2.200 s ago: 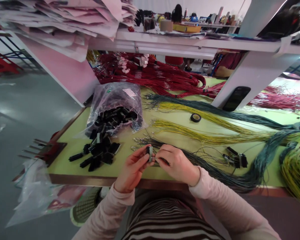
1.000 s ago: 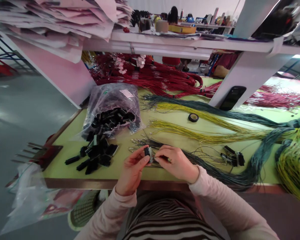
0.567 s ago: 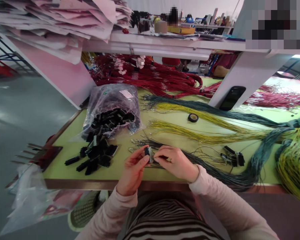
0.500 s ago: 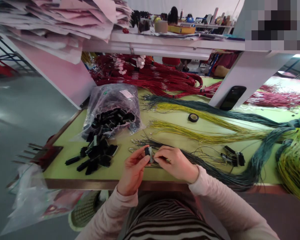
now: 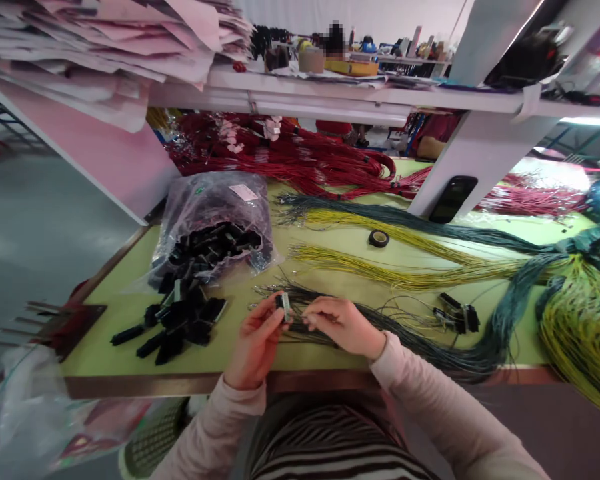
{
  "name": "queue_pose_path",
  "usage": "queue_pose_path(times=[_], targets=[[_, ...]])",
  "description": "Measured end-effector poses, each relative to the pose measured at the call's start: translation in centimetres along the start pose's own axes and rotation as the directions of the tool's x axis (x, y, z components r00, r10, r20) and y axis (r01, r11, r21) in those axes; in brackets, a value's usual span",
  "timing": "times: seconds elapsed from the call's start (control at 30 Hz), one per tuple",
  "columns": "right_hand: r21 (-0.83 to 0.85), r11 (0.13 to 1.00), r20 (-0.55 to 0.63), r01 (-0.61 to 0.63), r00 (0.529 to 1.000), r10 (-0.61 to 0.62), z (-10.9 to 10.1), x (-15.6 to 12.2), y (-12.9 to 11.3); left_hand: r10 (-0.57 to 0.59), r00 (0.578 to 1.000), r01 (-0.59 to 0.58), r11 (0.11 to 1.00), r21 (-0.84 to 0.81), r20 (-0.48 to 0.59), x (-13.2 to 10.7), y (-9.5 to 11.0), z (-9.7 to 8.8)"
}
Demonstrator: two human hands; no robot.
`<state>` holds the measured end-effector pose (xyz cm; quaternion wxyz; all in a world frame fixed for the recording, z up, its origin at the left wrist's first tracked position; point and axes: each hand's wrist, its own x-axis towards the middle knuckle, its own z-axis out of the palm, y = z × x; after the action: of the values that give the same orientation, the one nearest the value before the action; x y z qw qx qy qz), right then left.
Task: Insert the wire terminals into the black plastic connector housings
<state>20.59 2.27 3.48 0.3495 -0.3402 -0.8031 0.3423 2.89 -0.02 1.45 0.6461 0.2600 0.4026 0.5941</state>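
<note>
My left hand (image 5: pixel 257 343) pinches a small black connector housing (image 5: pixel 283 306) with a pale face, held up just above the table's front part. A short gap to its right, my right hand (image 5: pixel 341 325) is closed in a pinch, thumb against fingertips. Whatever lies between those fingertips is too small to make out. Beneath and behind both hands runs a bundle of dark wires (image 5: pixel 380 323) with bare metal ends. Left of my left hand lies a loose pile of black connector housings (image 5: pixel 183 320).
A clear plastic bag (image 5: pixel 220 193) spills more black housings. Yellow wires (image 5: pixel 360 263), a tape roll (image 5: pixel 379 238) and wired connectors (image 5: pixel 459 315) lie on the table. Red wire bundles (image 5: pixel 290 160) fill the back. A post (image 5: pixel 453 157) rises at right. Metal prongs (image 5: pixel 30 320) jut out left.
The view has turned slightly right, so most things appear further left. The gap between my right fingertips and the connector housing has widened. My left hand still holds the housing.
</note>
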Motion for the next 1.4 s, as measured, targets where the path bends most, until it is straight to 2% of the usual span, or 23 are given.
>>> queue_pose_path(times=[0.07, 0.17, 0.23, 0.27, 0.37, 0.47, 0.57, 0.7, 0.83, 1.07, 1.27, 1.4], targets=[[-0.163, 0.985, -0.021, -0.048, 0.999, 0.045, -1.4, 0.6, 1.9, -0.031, 0.999, 0.031, 0.999, 0.032, 0.022, 0.5, 0.0, -0.1], [-0.504, 0.841, -0.166, -0.198, 0.977, 0.131, -3.3, 2.3, 5.1, -0.051, 0.997, 0.049, 0.998, 0.048, 0.050, 1.1, -0.1, 0.3], [-0.595, 0.759, -0.176, -0.264, 0.964, 0.198, -4.0, 3.5, 6.8, -0.057, 0.997, 0.057, 0.998, 0.017, 0.055, 1.5, -0.3, 0.6], [-0.605, 0.751, -0.153, -0.266, 0.964, 0.218, -4.2, 4.0, 7.4, -0.062, 0.997, 0.062, 0.998, 0.001, 0.054, 1.8, -0.4, 0.6], [-0.574, 0.788, -0.098, -0.222, 0.974, 0.203, -4.0, 5.2, 8.1, -0.083, 0.996, 0.084, 0.996, -0.039, 0.035, 2.8, -0.8, 0.2], [-0.524, 0.829, -0.069, -0.199, 0.979, 0.191, -3.6, 5.7, 7.8, -0.111, 0.994, 0.112, 0.991, -0.074, 0.021, 3.8, -1.3, -0.4], [-0.403, 0.900, -0.030, -0.169, 0.985, 0.172, -3.0, 5.8, 7.3, -0.129, 0.991, 0.131, 0.987, -0.093, 0.024, 4.4, -1.7, -0.4], [-0.140, 0.979, -0.087, -0.145, 0.987, 0.134, -2.7, 5.6, 6.7, -0.121, 0.993, 0.119, 0.986, -0.115, -0.006, 4.8, -1.7, 0.5], [-0.050, 0.989, -0.144, -0.136, 0.981, 0.128, -3.1, 4.8, 5.9, -0.131, 0.991, 0.131, 0.982, -0.133, 0.006, 5.3, -1.7, 1.8], [-0.022, 0.989, -0.184, -0.148, 0.973, 0.141, -3.9, 3.5, 4.4, -0.148, 0.986, 0.158, 0.977, -0.144, 0.076, 5.5, -2.3, 3.1], [-0.037, 0.997, -0.166, -0.072, 0.984, 0.065, -4.0, 3.1, 3.1, -0.170, 0.979, 0.187, 0.971, -0.150, 0.115, 5.4, -2.5, 3.1], [-0.051, 0.995, -0.145, -0.090, 0.986, 0.082, -3.9, 2.9, 2.7, -0.168, 0.979, 0.184, 0.971, -0.155, 0.113, 5.3, -2.4, 2.9]])
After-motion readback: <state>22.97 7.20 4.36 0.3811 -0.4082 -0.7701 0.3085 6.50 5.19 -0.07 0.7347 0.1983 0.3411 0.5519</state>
